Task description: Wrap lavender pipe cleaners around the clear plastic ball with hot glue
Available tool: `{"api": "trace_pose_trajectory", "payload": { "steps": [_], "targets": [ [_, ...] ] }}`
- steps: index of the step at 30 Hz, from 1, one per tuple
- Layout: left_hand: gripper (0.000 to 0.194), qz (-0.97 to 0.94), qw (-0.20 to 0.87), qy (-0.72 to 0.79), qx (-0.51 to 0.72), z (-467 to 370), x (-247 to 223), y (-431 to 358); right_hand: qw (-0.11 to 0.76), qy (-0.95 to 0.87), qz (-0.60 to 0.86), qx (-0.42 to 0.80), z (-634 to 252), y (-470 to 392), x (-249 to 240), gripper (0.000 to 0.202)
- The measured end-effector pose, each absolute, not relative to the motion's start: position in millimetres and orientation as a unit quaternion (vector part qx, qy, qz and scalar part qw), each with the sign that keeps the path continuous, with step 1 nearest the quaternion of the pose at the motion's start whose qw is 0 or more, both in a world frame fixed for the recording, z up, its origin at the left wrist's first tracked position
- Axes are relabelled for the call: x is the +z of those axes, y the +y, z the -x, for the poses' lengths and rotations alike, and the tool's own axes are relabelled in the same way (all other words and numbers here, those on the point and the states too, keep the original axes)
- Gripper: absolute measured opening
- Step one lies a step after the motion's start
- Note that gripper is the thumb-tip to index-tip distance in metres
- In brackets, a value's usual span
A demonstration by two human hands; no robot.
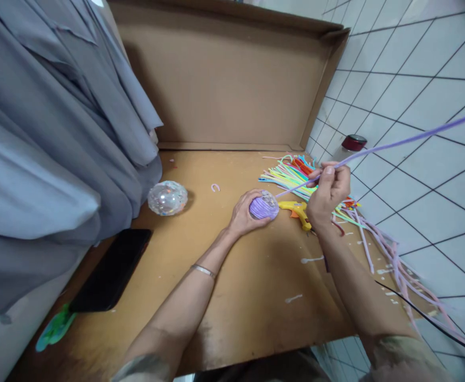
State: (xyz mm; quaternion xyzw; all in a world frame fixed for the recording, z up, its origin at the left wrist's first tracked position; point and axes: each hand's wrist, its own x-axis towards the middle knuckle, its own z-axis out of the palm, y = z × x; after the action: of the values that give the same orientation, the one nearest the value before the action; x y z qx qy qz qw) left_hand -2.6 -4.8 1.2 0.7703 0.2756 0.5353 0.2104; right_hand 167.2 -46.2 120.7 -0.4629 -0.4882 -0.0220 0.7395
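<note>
My left hand (pixel 245 215) is wrapped round a small clear ball (pixel 264 205), partly covered in rows of lilac pipe cleaner. From the ball's right side a long lilac pipe cleaner (pixel 411 139) runs up and out of the right edge. My right hand (pixel 330 193) pinches this strand between thumb and fingers, a short way from the ball. Just below the strand, between both hands, lies a yellow glue gun (pixel 298 212). Behind my right hand a bundle of multicoloured pipe cleaners (pixel 284 175) is spread on the table.
A clear faceted ball (pixel 168 198) and a black phone-like slab (pixel 113 270) lie left, beside a grey curtain (pixel 57 132). A cardboard panel (pixel 224 79) stands at the back. Loose lilac and pink strands (pixel 399 270) and a black cord (pixel 427 315) trail along the right edge by the tiled wall.
</note>
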Motion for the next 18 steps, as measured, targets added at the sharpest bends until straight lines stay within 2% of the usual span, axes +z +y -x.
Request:
{"api": "trace_pose_trajectory", "payload": {
  "steps": [6, 11, 18],
  "targets": [
    [0.067, -0.771, 0.209, 0.273, 0.536, 3, 0, -4, 0.71, -0.532, 0.46, 0.025, -159, -86, 92, 0.025],
    [0.065, -0.77, 0.217, 0.263, 0.539, 5, 0, -4, 0.589, -0.599, 0.542, 0.02, -158, -105, 62, 0.02],
    [0.062, -0.768, 0.22, 0.242, 0.551, 5, 0, -3, 0.457, -0.7, 0.543, 0.074, -176, -114, 24, 0.024]
  ]
}}
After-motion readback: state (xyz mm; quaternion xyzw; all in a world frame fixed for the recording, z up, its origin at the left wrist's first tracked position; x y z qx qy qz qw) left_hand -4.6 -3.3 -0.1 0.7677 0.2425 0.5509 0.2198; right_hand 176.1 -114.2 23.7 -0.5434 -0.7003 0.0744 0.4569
